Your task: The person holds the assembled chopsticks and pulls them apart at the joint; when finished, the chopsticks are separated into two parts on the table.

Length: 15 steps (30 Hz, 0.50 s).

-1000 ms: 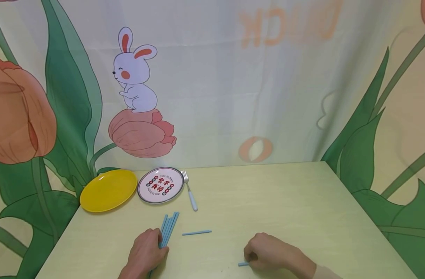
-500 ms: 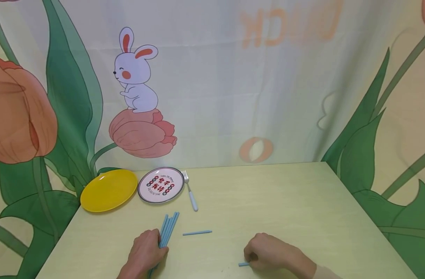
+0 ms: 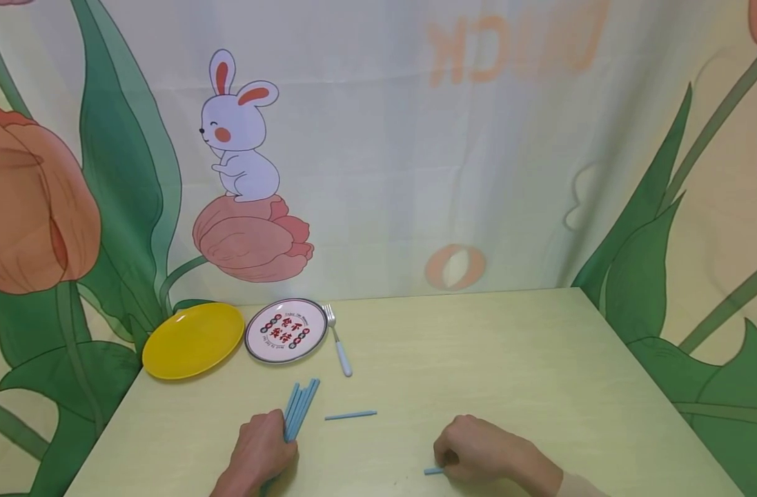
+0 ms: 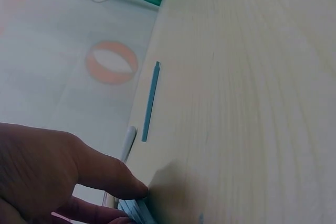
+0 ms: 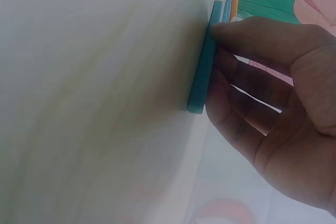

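Observation:
In the head view my left hand (image 3: 263, 447) grips a bundle of slim blue sticks (image 3: 301, 408), whose far ends fan out slightly past the thumb and fingers. Only a bit of that bundle (image 4: 137, 211) shows under the thumb in the left wrist view. Off to the right, my right hand (image 3: 474, 449) has its fingers curled and holds a short blue stick (image 5: 203, 69) low at the table, thumb near one end and fingertips along its side. Most of this stick is hidden from the head view. A single blue stick (image 3: 350, 415), one end stepped narrower, lies between the hands.
At the back left of the pale yellow table (image 3: 477, 345) stand a yellow plate (image 3: 194, 341) and a white plate (image 3: 286, 352) with printed characters. A fork (image 3: 343, 357) with a pale handle lies beside the white plate. A printed curtain (image 3: 378, 172) hangs behind the table.

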Available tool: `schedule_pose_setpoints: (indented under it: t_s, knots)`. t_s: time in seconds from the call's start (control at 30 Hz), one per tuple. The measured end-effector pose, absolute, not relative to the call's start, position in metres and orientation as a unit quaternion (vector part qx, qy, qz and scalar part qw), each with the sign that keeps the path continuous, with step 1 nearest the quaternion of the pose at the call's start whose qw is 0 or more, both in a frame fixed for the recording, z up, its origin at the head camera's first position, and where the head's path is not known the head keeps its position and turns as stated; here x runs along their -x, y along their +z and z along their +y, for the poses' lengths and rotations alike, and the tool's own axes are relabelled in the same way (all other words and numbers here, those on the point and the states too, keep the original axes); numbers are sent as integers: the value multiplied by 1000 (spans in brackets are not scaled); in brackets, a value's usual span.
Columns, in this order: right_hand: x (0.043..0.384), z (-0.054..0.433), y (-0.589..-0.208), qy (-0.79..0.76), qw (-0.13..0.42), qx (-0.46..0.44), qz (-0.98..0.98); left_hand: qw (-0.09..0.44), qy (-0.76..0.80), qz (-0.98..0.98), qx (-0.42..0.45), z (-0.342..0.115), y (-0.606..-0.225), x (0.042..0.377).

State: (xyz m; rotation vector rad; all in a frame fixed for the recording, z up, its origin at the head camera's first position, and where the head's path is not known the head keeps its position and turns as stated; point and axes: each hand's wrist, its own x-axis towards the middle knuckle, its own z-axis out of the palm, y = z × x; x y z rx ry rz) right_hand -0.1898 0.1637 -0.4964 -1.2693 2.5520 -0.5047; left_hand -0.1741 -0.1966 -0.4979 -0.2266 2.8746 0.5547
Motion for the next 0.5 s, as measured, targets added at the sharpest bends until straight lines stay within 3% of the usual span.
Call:
schedule_pose_setpoints:
  t_s: [0.5]
  knots:
    - [190, 164, -494, -152, 133, 442, 874, 128, 185, 971, 78, -193, -493, 172]
